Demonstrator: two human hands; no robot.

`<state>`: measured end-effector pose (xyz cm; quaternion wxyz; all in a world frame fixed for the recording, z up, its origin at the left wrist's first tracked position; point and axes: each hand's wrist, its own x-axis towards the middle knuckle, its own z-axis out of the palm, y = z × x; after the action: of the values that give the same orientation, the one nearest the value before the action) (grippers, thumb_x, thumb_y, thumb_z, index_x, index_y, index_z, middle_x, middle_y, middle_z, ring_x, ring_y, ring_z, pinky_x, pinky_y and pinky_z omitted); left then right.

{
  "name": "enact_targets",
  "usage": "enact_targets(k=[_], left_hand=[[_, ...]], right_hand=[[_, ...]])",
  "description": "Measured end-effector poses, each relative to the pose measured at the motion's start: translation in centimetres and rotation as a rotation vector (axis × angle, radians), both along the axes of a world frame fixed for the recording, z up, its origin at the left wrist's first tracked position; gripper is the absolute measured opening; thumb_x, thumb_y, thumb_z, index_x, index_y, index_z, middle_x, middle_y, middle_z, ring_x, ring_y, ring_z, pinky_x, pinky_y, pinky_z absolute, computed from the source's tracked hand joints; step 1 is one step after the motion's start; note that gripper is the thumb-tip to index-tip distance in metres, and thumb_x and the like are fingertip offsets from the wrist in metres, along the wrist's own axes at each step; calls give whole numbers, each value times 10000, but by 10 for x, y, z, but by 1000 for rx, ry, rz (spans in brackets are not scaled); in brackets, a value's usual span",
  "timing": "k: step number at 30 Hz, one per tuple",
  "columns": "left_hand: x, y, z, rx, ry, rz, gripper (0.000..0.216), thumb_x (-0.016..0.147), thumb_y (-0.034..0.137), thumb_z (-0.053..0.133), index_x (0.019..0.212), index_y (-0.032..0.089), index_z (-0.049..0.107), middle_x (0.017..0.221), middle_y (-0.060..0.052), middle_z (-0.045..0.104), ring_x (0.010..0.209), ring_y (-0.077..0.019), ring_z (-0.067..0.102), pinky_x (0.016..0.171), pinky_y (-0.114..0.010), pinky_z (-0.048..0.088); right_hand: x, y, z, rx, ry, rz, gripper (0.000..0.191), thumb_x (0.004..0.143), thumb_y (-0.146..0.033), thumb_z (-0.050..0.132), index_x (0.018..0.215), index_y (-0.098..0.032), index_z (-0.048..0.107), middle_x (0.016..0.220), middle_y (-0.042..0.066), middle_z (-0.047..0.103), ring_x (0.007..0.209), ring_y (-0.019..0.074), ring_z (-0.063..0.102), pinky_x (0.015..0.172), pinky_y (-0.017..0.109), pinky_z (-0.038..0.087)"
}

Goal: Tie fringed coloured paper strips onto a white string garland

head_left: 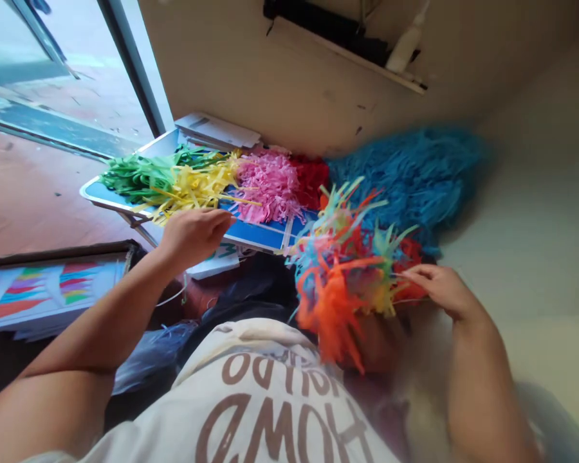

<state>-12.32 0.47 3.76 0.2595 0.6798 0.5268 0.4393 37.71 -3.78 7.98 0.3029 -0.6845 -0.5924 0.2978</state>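
A thin pale string (270, 228) runs from my left hand (195, 235) to a colourful tassel garland (338, 289). My left fingers are pinched on the string, in front of the yellow paper strips (197, 186). The garland hangs over my lap in orange, red, light blue, yellow and pale green, a little blurred. At its right side my right hand (437, 289) is closed, with the string's other end between thumb and fingers. On the blue folding table (255, 235) lie green strips (142, 177), pink strips (270, 183) and red strips (311, 180).
A large heap of blue strips (410, 180) lies right of the table, against the wall. Papers (217, 132) are stacked at the table's back. An open box (53, 289) with printed sheets stands at left. Above, a wall shelf (347, 51) holds a white bottle (408, 45).
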Motion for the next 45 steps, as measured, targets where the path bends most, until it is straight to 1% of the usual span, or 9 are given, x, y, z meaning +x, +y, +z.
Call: enact_targets(k=[5,14,19,22,26,30,37,41,45], left_hand=[[-16,0,19,181,74,104,333,790,560,624,742,262,766,572,22,672,549,-134,560,539,-228,422],[-12,23,16,69,-25,183,461,715,636,673,800,191,758,652,5,722,622,-122,601,627,-239,471],[-11,33,11,12,-254,183,379,789,545,666,890,193,764,579,23,627,531,-92,472,521,-221,397],[-4,35,16,231,-112,333,269,828,387,640,1012,234,762,700,23,643,633,-111,514,633,-250,471],[56,21,19,496,124,-39,307,847,362,651,1121,244,727,1231,-53,678,990,-194,645,935,-357,520],[136,8,-2,423,290,-611,270,987,340,534,1022,216,771,1070,-73,770,1021,-181,687,916,-276,513],[135,31,-49,179,658,-551,268,962,397,561,1028,272,790,871,-45,787,772,-164,703,600,-228,396],[134,31,-55,188,711,-617,288,968,382,519,974,284,789,815,-31,773,699,-141,672,566,-227,340],[156,24,-50,248,751,-685,271,953,342,525,887,280,781,815,-22,766,702,-144,661,557,-237,327]], right_hand=[[-16,-7,5,95,-17,54,477,609,-686,778,659,-213,750,676,52,716,625,206,636,585,304,509],[-46,-1,2,155,-220,183,421,715,-645,707,658,-230,739,737,50,730,725,219,665,683,304,516],[-65,0,8,150,-200,238,412,757,-614,672,644,-219,702,655,35,684,617,180,596,576,269,463],[-80,3,12,162,-165,265,346,784,-549,671,680,-224,726,697,35,709,662,186,625,613,268,475],[-122,15,15,194,-132,387,299,782,-515,674,691,-239,748,738,38,732,708,199,644,665,285,499],[-155,20,24,237,-91,458,296,804,-493,658,678,-239,741,725,31,719,700,187,636,683,295,507],[-50,-7,45,638,41,-42,169,756,-418,775,726,-258,727,643,5,622,570,155,528,562,311,417],[-21,-12,11,401,-527,58,257,764,-508,716,842,-269,767,932,83,729,888,307,672,821,447,520],[-86,-6,-51,276,-337,393,551,833,-439,638,1359,-277,608,1362,87,634,1248,300,585,1072,487,444]])
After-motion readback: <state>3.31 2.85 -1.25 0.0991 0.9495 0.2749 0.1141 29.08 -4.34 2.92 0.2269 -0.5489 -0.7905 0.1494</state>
